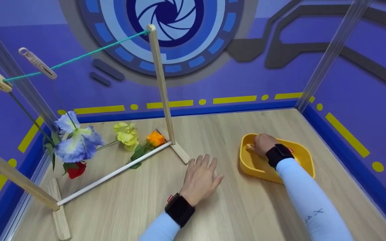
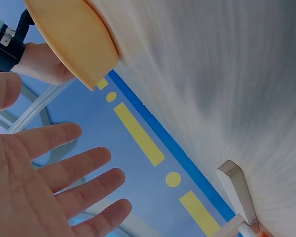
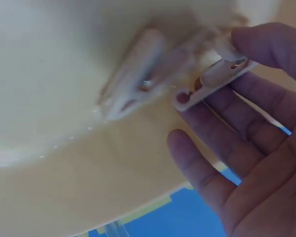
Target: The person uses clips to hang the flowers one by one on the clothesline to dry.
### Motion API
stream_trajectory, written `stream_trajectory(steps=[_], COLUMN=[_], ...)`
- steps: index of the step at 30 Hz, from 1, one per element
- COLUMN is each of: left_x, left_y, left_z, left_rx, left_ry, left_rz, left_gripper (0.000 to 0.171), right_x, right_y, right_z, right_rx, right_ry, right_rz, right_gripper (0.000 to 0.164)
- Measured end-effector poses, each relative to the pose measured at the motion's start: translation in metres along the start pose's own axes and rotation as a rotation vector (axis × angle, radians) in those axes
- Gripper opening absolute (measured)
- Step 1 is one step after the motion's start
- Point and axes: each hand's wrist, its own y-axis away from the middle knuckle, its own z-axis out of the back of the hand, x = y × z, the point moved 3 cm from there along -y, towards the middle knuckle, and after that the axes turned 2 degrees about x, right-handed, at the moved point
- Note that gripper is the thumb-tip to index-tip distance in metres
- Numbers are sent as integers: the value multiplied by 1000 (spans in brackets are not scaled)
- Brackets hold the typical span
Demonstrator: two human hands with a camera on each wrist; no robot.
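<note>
My right hand reaches into a yellow basin on the right of the table. In the right wrist view, its thumb and fingers pinch a pale clothespin. More clothespins lie beside it on the basin floor, partly blurred. My left hand is over the middle of the table, palm down, fingers spread and holding nothing. The left wrist view shows that open palm, with the basin's outer side beyond it.
A wooden frame on the left carries a green string with two clothespins. A stem runs down from the nearer one. A blue flower, yellow flower, orange flower and red flower are near the white bar.
</note>
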Motion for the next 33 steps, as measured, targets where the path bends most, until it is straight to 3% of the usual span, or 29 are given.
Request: stream_trajectory(steps=[6,13,17,24,33], left_x=[11,27,38,54,61], left_y=[4,12,20,33,41], left_z=[4,14,16,20,29], left_rx=[-62,-104,-120,-138,-174], left_ry=[13,178,313,493,450], left_rz=[2,20,25,34,56], left_gripper=[49,45,42,40,44], right_x=[12,48,73,115,154], right_y=[13,41,53,69,77], right_z=[22,35,27,5,-12], right_rx=[-71,-285,-333,-312,-265], right_ry=[-79,-174,-268,-356,-471], right_rz=[23,250,363,405,510], right_gripper=[28,26,25,26,37])
